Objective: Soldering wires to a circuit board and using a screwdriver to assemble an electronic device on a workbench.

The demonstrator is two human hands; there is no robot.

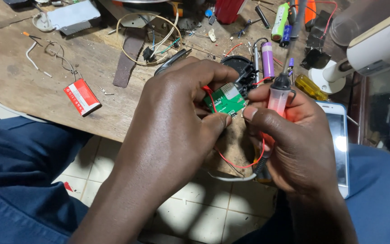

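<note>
Your left hand [177,113] pinches a small green circuit board [224,101] between thumb and fingers, holding it up over the near edge of the wooden tabletop [32,86]. A thin red wire [240,165] loops down from the board and under your hands. Your right hand [294,135] is closed around a soldering iron with a clear red handle [278,97], its shaft pointing up and away from you, and the forefinger of that hand touches the board's near corner. Just behind the board sits a black round housing [242,68], touching or nearly touching it; you cannot tell which.

Farther along the tabletop, a red flat battery [82,96] lies well to the left of your hands, near the near edge. A purple cylindrical cell [267,58] stands just beyond your right hand, and a coil of pale wire [147,36] lies toward the far edge. A white phone [338,135] rests on your right knee, beside your right wrist. A yellow-handled screwdriver [308,86] lies near the right edge.
</note>
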